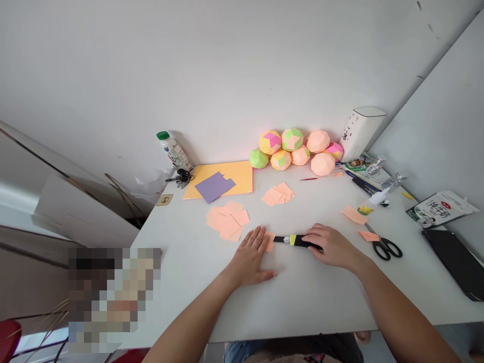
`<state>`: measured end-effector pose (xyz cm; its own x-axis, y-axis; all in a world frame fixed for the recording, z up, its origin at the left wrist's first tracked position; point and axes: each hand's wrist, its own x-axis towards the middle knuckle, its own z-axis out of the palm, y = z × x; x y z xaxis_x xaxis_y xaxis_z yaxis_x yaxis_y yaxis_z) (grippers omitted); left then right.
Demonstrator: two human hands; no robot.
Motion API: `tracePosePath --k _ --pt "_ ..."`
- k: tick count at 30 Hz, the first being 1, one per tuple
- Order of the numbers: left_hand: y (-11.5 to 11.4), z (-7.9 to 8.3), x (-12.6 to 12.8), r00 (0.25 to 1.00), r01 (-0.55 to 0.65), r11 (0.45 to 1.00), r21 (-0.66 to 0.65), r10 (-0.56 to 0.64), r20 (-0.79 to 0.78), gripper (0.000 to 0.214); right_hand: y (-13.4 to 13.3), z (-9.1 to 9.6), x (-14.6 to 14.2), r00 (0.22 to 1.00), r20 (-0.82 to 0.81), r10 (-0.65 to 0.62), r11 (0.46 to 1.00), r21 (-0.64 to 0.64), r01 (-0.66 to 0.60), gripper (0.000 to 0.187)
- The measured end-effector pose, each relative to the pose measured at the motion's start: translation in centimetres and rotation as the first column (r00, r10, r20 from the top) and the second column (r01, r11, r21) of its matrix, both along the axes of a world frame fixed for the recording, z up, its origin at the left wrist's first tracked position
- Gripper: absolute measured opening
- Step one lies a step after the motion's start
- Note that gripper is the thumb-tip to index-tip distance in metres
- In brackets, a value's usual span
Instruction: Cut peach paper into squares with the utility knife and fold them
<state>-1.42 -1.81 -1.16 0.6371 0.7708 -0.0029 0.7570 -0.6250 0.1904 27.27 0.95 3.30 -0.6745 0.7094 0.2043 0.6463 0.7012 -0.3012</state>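
My left hand [251, 254] lies flat on the white table [302, 297], fingers stretched out, pressing down a small peach paper piece [269, 243] that peeks out beside the fingertips. My right hand [329, 244] is closed round a black and yellow utility knife [293, 240], whose tip points left at that paper. A loose pile of peach paper squares [228, 220] lies just beyond my left hand, and a smaller pile of peach squares [279, 194] sits farther back.
Several paper polyhedron balls [298, 148] stand against the wall beside a white box [358, 132]. An orange sheet with purple paper [214, 186], keys [181, 177] and a bottle [173, 150] are back left. Scissors [383, 246], a glue bottle [368, 204], pens, a packet [438, 207] and a black tablet [456, 262] lie right.
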Motion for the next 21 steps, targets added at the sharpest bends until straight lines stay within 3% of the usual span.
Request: tracePosePath --k 21 --pt "-0.08 -0.35 0.11 1.000 0.002 1.000 0.002 -0.002 0.005 0.105 0.45 0.04 0.43 1.000 -0.015 -0.001 0.999 0.049 0.002 0.030"
